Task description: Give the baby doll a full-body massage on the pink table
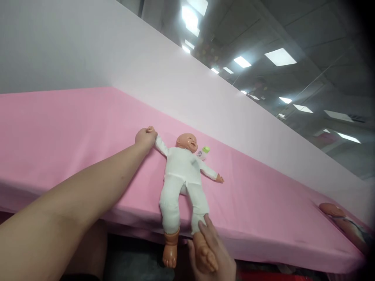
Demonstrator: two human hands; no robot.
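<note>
A baby doll (182, 168) with a soft white body and hard plastic head, hands and feet lies on its back on the pink-covered surface (96, 128). Its feet hang past the near edge. My left hand (145, 139) is closed around the doll's hand at the left, with that arm stretched outward. Low in the view, my right hand (215, 249) wraps around the doll's lower leg and foot, thumb on one side and fingers on the other. The doll's other arm lies spread on the cloth. Beside its head is a small bottle with a green cap (206, 149).
A pale partition wall (164, 74) rises behind the surface. At the far right lies another doll-like figure (332, 209), partly cut off by dark blur. Something red (272, 276) shows below the front edge. Lit ceiling panels are beyond the wall.
</note>
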